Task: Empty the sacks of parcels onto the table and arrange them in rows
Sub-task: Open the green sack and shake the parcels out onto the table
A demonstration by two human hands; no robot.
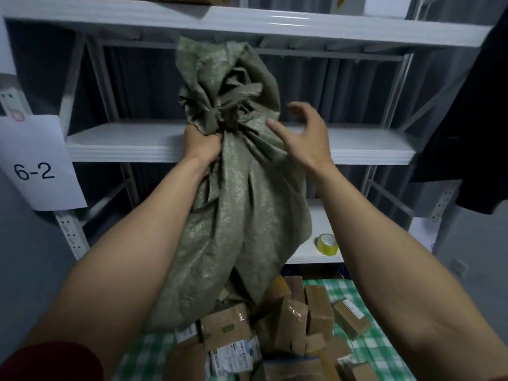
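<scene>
The left hand clenches a bunched fistful of the olive-green woven plastic sack just under its tied knot and holds it up, the rest hanging down. The right hand hovers close beside the knot, fingers spread and curved, gripping nothing. The sack's lower end reaches a heap of brown cardboard parcels on the green-and-white checked table. Behind stand white metal shelves, with 1 roll of yellowish tape and a paper sign reading 6-2.
</scene>
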